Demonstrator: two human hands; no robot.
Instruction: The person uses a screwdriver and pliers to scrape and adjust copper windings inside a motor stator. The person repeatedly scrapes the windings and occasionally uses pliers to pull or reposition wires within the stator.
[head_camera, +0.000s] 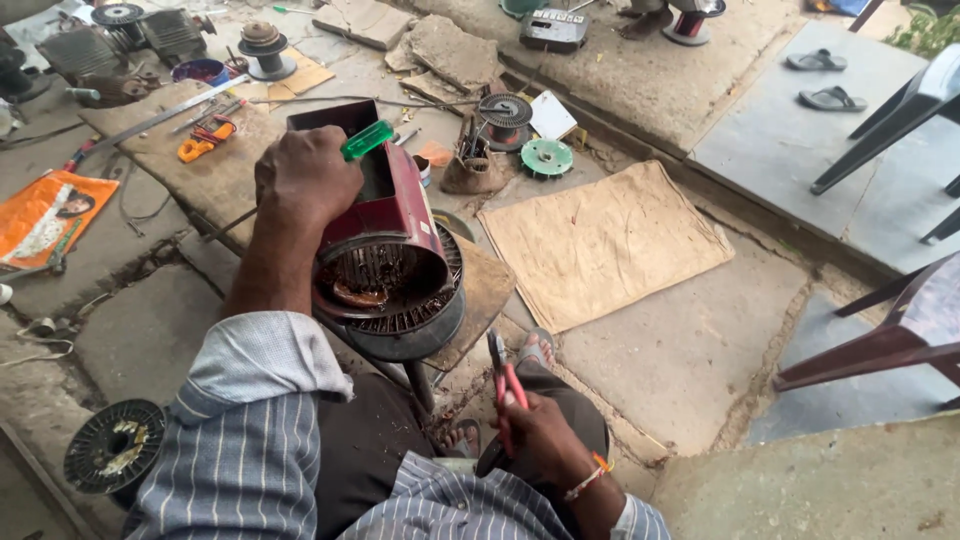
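Observation:
My left hand (302, 180) grips a screwdriver with a green translucent handle (367, 139) and rests on top of a dark red motor housing (400, 215). The housing lies tilted, its open round end (378, 280) facing me with metal windings showing inside. It sits on a dark round metal part (420, 325) over a wooden board (487, 290). My right hand (535, 435) is down by my knee, closed on red-handled pliers (503, 385) that point up toward the motor.
A tan cardboard sheet (600, 240) lies to the right on stone slabs. Wire spools (505, 115), a green disc (546, 157), orange-handled cutters (205, 140) and a long metal ruler (165, 115) lie beyond. A black round grille (112, 447) sits lower left. Plastic chairs (900, 330) stand at right.

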